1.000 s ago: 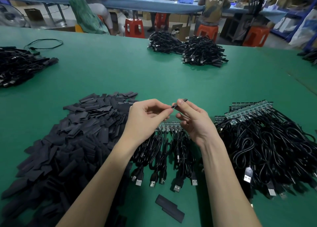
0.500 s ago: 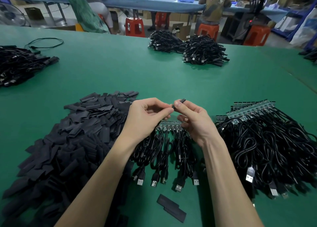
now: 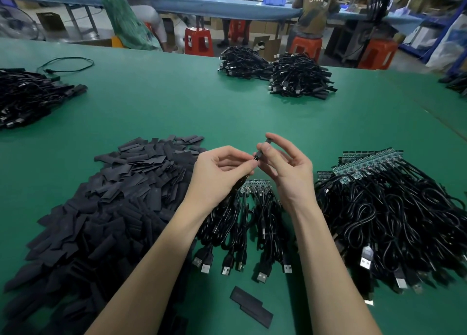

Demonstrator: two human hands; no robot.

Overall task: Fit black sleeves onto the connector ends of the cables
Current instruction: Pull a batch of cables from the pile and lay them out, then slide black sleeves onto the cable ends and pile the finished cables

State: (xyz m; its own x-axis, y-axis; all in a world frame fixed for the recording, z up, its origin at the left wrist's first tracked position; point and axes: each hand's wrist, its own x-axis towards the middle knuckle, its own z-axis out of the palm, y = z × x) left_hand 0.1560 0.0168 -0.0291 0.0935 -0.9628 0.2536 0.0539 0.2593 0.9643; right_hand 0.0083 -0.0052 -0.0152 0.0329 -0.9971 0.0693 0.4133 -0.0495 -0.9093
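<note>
Above the green tabletop (image 3: 227,102), the right hand (image 3: 285,168) pinches a black sleeve (image 3: 262,149) between thumb and forefinger, tilted up and away. The left hand (image 3: 222,173) meets the sleeve's lower end with curled fingers, holding what looks like a cable (image 3: 237,185) that runs down under the palm. Beneath the hands lies a small bundle of cables (image 3: 252,221). A heap of loose sleeves (image 3: 108,203) sits to the left, a larger cable pile (image 3: 394,218) to the right.
</note>
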